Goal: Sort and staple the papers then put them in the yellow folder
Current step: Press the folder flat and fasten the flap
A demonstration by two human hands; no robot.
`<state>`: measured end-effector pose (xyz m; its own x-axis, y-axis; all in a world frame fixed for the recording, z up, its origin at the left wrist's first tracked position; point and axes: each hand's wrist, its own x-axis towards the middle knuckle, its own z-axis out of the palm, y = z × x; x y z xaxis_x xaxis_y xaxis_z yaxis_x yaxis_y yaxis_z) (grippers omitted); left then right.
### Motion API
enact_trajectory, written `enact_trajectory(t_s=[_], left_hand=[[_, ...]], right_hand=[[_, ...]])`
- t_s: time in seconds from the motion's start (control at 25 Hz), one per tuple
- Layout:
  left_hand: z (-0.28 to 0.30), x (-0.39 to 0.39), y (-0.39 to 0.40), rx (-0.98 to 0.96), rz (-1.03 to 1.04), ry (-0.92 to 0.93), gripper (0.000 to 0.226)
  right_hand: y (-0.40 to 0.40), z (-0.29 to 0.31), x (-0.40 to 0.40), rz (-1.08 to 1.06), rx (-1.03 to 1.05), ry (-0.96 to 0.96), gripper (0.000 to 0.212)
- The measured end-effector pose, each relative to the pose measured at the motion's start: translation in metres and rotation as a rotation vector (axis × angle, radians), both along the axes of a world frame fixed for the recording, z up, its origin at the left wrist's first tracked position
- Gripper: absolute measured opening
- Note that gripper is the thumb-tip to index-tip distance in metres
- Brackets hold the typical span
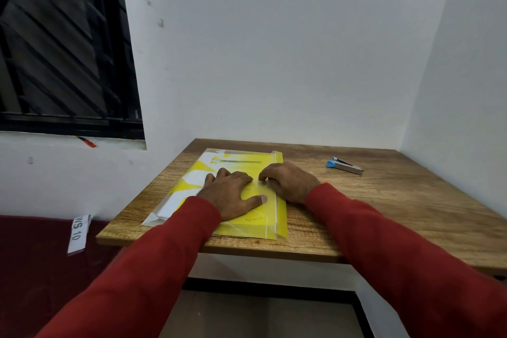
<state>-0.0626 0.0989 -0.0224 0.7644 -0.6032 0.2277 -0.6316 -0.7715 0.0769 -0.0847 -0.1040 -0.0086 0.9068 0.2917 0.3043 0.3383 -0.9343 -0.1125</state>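
Head view.

Table (384, 200): wooden top, set into a corner of white walls.

Folder (247, 223): yellow, translucent, lay flat on the left half of the table, its long side running away from the person. Its near edge sat close to the table's front edge.

Papers (197, 175): white sheets lay inside the folder and showed through the cover, with printed lines faintly visible at the far end. White edges stuck out along the folder's left side.

Left hand (230, 195): lay palm down on the folder's middle, fingers spread flat and thumb stretched to the right, pressing on the cover. It gripped nothing.

Right hand (288, 181): rested on the folder's right edge, fingers curled with the tips pressed together at the cover. Whether they pinched the flap could not be told.

Sleeves (153, 269): red, on both arms.

Stapler (345, 166): small, metal with a blue end, lay on the table well apart from the folder, to the right and farther back.

Window (63, 44): dark, barred, at upper left.

Label (78, 233): white strip reading "WS 10", on the dark red surface left of the table.
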Motion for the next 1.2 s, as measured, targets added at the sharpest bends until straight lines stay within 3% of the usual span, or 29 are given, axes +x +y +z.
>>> enact_trajectory(t_s=[0.28,0.52,0.68,0.76,0.88,1.12,1.2], left_hand=[[0.0,0.0,0.0,0.011,-0.001,-0.007,0.076],[0.0,-0.001,0.004,-0.129,-0.04,0.058,0.062],[0.0,-0.003,0.004,-0.109,-0.037,0.039,0.052],[0.003,-0.005,0.003,-0.07,-0.024,-0.006,0.051],[0.008,-0.016,0.011,-0.007,0.069,-0.111,0.069],[0.008,-0.035,0.024,0.087,0.162,0.13,0.079],[0.007,-0.028,0.022,0.089,0.173,0.143,0.075]], right_hand=[[-0.001,-0.002,0.0,0.034,0.018,-0.005,0.032],[-0.009,-0.004,-0.012,-0.078,0.314,-0.121,0.047],[-0.009,-0.008,-0.013,-0.034,0.242,0.108,0.041],[-0.007,-0.006,-0.017,-0.027,0.262,0.109,0.042],[-0.007,-0.006,-0.024,0.043,0.156,0.134,0.036],[-0.011,-0.01,-0.007,-0.051,0.062,0.26,0.04],[-0.013,-0.008,-0.004,-0.059,0.208,0.276,0.042]])
